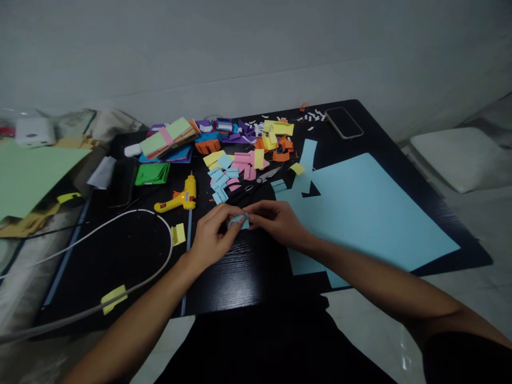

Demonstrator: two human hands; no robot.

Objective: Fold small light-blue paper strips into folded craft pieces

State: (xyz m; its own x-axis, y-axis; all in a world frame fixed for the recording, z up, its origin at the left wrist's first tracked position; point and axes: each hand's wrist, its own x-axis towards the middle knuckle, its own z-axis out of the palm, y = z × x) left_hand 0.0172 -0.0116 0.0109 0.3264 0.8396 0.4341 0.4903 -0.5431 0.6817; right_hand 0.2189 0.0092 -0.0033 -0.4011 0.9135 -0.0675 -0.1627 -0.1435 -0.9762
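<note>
A small light blue paper piece (241,222) is pinched between both hands, low over the black table's front half. My left hand (215,230) grips its left side with thumb and fingers closed. From the right, my right hand (278,220) pinches its other edge, fingertips close to the left thumb. Just beyond the hands lie scissors (269,175) with dark handles, partly covered by paper scraps. Folded light blue pieces (219,178) are heaped past my left hand. A large light blue sheet (360,213) lies under and beyond my right forearm.
A yellow glue gun (184,196) lies left of my hands, near a looping white cable (170,240). Behind are stacked colored papers (170,140), pink pieces (246,162), orange and yellow scraps, and a phone (344,123). A white stool (452,154) stands at right.
</note>
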